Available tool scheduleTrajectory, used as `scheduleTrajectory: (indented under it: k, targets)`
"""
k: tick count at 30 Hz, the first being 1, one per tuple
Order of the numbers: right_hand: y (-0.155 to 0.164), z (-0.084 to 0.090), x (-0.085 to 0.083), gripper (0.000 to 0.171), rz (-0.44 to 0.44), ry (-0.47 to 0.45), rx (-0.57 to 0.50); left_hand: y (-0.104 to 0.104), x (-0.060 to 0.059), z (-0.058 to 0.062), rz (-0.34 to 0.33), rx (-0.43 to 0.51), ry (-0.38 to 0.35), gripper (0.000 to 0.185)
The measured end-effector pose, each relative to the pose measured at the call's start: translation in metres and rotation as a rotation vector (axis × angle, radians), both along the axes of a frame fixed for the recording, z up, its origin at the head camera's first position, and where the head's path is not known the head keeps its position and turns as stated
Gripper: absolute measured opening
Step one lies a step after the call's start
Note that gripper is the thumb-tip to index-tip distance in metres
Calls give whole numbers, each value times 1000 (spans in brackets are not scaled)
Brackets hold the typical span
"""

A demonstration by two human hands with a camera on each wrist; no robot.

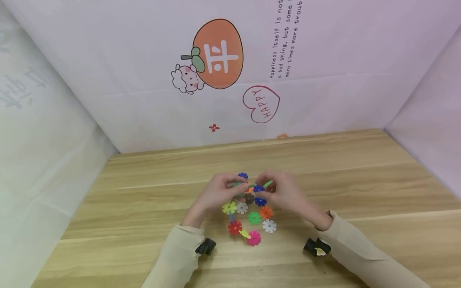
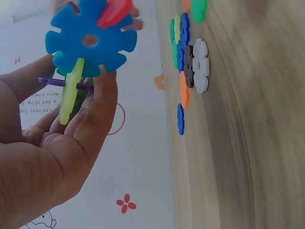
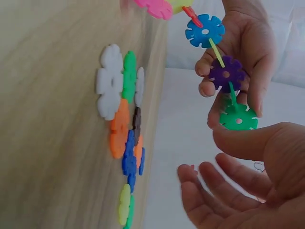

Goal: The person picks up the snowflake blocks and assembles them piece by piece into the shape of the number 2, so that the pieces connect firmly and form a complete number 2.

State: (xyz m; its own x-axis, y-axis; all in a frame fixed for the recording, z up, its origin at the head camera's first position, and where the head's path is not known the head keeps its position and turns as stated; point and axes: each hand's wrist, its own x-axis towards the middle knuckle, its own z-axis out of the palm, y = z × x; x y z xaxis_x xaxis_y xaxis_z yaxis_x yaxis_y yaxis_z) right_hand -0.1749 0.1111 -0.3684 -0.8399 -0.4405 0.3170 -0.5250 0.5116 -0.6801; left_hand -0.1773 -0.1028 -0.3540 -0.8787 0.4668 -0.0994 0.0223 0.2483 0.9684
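My left hand (image 1: 220, 193) holds a chain of slotted plastic snowflake discs (image 3: 205, 32) above the table, its fingers and thumb about the upper end. From that end the chain runs green (image 3: 239, 117), green, purple (image 3: 226, 74), yellow, light blue (image 2: 90, 40), red (image 1: 235, 227), yellow and pink (image 1: 253, 238). Facing it, my right hand (image 1: 282, 191) has loosely bent, spread fingers with nothing between them. In the right wrist view its thumb overlaps the lower edge of the end green disc.
Loose discs lie flat on the wooden table (image 1: 151, 208) under and between the hands: white (image 1: 269, 226), orange (image 1: 266, 212), green (image 1: 254, 218), grey (image 1: 241, 208), brown (image 1: 249, 198) and several blue (image 1: 261, 201). Printed white sheets (image 1: 144, 80) wall the back and sides.
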Motion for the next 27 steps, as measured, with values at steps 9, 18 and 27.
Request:
scheduleTrajectory:
  k: [9, 18, 27]
  targets:
    - [5, -7, 6, 17, -55, -240, 227, -2, 0, 2, 16, -37, -22, 34]
    - [6, -10, 14, 21, -95, -270, 326, -2, -2, 1, 2, -61, 2, 37]
    - [-3, -9, 20, 28, -160, -315, 343, -3, -1, 2, -1, -82, -13, 38]
